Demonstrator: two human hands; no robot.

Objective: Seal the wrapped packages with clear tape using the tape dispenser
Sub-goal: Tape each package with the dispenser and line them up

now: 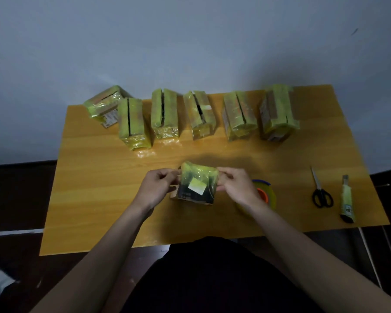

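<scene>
I hold one wrapped package between both hands at the near middle of the table. My left hand pinches its left edge with curled fingers, and my right hand pinches its right edge the same way. The package is dark under its shiny yellowish-green film and carries one pale label on the side facing me; its lower edge seems to sit on the tabletop (I cannot tell for certain).

Just beside my right wrist, partly hidden under it, lies one tape dispenser with a blue rim and an orange core.

Farther right are one pair of black-handled scissors and, beside them, one utility knife, well apart from my hands.

Along the far edge stand six more packages in a row, each in the same greenish wrap; the leftmost is tilted and touches its neighbour.
</scene>
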